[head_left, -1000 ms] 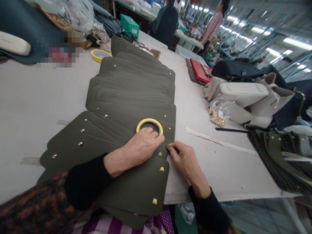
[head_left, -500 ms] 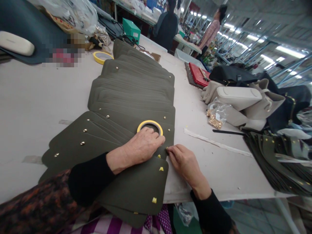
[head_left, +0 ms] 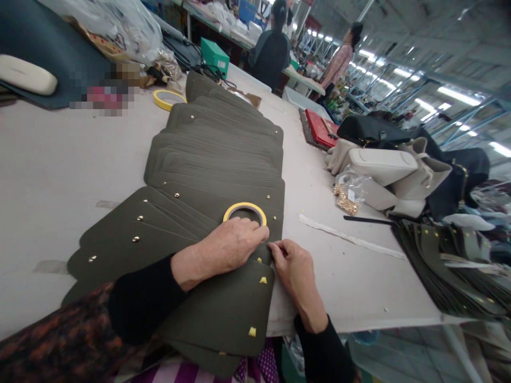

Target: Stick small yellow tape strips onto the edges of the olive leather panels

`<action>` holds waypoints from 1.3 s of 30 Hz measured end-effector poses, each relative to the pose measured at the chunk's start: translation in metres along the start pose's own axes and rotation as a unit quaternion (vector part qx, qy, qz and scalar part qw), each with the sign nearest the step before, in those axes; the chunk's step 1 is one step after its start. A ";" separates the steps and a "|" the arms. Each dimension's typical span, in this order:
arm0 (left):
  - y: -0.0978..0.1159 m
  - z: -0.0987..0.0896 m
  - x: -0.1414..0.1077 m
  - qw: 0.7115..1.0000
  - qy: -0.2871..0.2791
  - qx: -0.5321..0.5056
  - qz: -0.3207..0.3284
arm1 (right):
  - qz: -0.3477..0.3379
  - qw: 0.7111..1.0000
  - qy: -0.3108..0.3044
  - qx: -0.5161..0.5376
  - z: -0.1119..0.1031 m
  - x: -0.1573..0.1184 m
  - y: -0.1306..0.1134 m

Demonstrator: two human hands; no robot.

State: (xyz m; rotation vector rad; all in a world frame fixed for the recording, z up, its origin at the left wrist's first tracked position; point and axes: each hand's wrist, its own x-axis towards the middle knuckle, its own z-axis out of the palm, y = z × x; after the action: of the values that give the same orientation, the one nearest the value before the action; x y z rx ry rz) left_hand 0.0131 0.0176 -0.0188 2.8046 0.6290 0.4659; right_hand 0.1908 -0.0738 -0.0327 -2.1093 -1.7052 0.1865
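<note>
Dark green panels (head_left: pixel 215 165) with small metal studs overlap in a long fanned row on the table. My left hand (head_left: pixel 235 242) rests on them, its fingers closed round the near edge of a yellow tape roll (head_left: pixel 245 206). Close by at the panels' right edge, my right hand (head_left: pixel 289 258) pinches with thumb and forefinger; whatever is between the fingertips is too small to make out. Yellow tape bits (head_left: pixel 252 331) stick to the nearest panel (head_left: pixel 227 308).
Another tape roll (head_left: pixel 169 99) lies at the panels' far left. To the right are beige bags (head_left: pixel 383 165), a bag of gold hardware (head_left: pixel 347 202), a white strip (head_left: pixel 351 236) and stacked green pieces (head_left: pixel 447 271). Two people are in the background.
My right hand has shifted slightly left, its fingertips now at the panel edge and near my left hand. The camera view has shifted a little.
</note>
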 end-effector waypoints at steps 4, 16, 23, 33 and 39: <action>0.000 -0.003 -0.002 0.997 0.051 -0.059 0.006 | -0.020 0.996 -0.070 0.047 -0.014 0.001 -0.003; 0.000 0.001 -0.006 0.994 0.091 -0.055 0.016 | -0.225 0.960 0.090 0.138 -0.013 0.004 -0.024; 0.000 -0.003 -0.005 0.996 0.052 -0.071 0.003 | -0.264 0.948 0.162 0.070 -0.010 0.008 -0.023; 0.010 -0.001 -0.002 0.986 0.160 0.044 0.018 | 0.133 0.891 0.032 0.434 0.005 0.022 -0.021; 0.009 0.006 0.003 0.995 0.054 0.079 -0.043 | 0.185 0.886 -0.042 0.424 0.009 0.044 0.010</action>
State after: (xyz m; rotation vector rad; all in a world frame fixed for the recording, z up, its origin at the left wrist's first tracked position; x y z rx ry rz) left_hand 0.0212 0.0100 -0.0211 2.8999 0.8402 0.5773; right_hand 0.2074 -0.0308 -0.0383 -1.7002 -0.9387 0.9555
